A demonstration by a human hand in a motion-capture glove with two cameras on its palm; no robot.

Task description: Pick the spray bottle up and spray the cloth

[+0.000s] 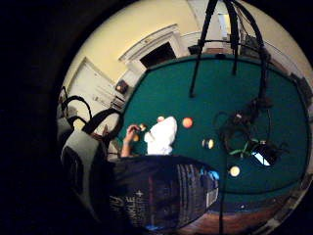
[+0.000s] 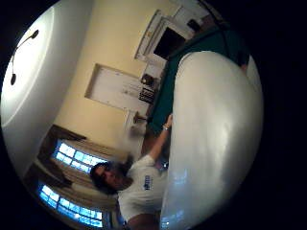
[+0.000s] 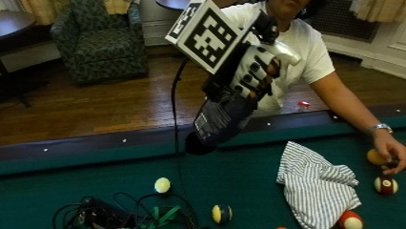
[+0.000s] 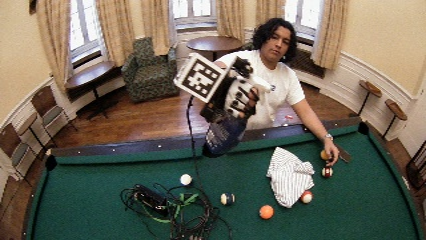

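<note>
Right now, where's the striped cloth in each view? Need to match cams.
Little finger palm view: striped cloth on the green felt, beyond the spray bottle.
Thumb palm view: not visible.
Outside view: on felt near the bare hand.
Wide outside view.
Shared landmark: orange ball.

Daylight from curtained windows (image 4: 193,10); palm views dim, glare on white plastic (image 2: 211,139).

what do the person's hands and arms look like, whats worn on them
The right hand wears a black glove with pale segmented plates along the fingers. The left hand is bare, with a silver watch at the wrist. Both arms come out of short white T-shirt sleeves.
</note>
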